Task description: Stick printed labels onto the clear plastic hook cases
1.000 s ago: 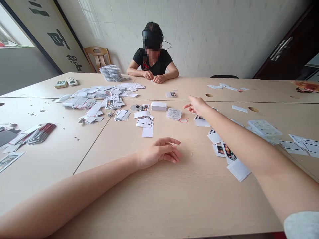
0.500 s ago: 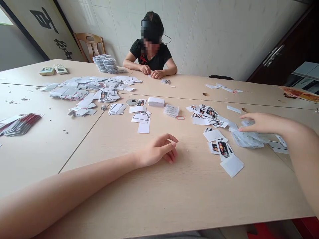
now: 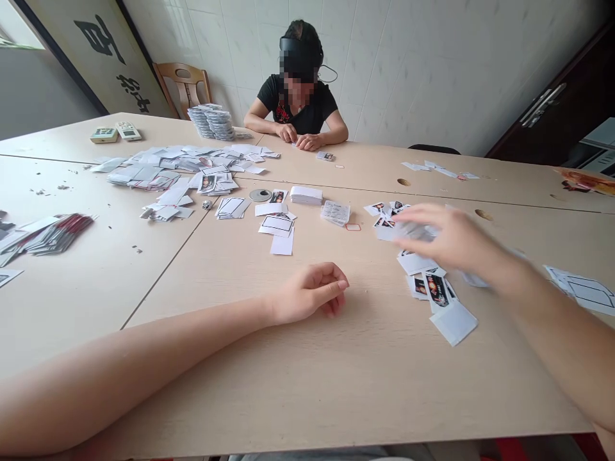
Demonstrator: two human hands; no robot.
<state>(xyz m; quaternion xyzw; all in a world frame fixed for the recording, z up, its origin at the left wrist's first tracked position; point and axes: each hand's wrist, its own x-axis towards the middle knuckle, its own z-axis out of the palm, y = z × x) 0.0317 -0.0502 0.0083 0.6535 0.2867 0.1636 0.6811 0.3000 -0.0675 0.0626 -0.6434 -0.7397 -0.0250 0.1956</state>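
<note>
My left hand (image 3: 314,291) rests on the table with its fingers loosely curled and apart, holding nothing. Blurred by motion, my right hand (image 3: 439,234) is over the printed cards at the right, its thumb and fingers closed around a clear plastic packet (image 3: 416,230). Beneath and beside it lie loose cards with dark pictures (image 3: 436,289) and a blank white card (image 3: 454,322). Part of a translucent plastic heap (image 3: 475,279) shows below my right wrist; my forearm hides most of it.
Stacked white cards (image 3: 306,195), a clear plastic box (image 3: 335,213), a tape roll (image 3: 260,195) and framed cards (image 3: 276,224) lie mid-table. A large card pile (image 3: 163,163) spreads left. Across the table a person (image 3: 298,105) sits beside tall stacks (image 3: 211,121). Outlined sheets (image 3: 583,288) lie far right.
My right hand has moved left from the translucent plastic heap to over the printed cards, with a clear packet in its fingers. My left hand stays in place. The view has shifted slightly.
</note>
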